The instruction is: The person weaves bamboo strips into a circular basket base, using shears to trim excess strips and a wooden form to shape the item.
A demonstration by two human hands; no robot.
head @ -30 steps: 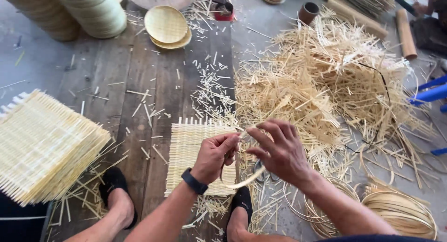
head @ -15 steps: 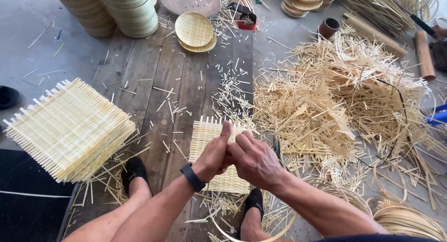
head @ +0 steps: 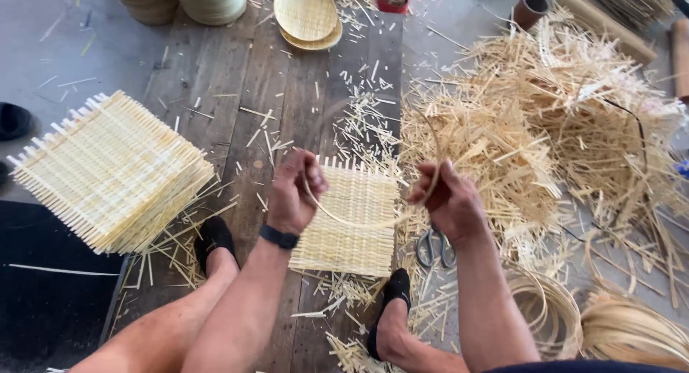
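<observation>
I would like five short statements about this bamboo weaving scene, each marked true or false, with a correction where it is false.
1. Both hands hold one thin curved bamboo strip. True: the left hand and the right hand each pinch one end.
2. A woven square mat lies on the floor under the hands. True.
3. The scissors are in the left hand. False: they lie on the floor below the right hand.
4. The stack of woven mats lies on the person's right. False: it is on the left.
5. The left wrist wears a dark band. True.
</observation>
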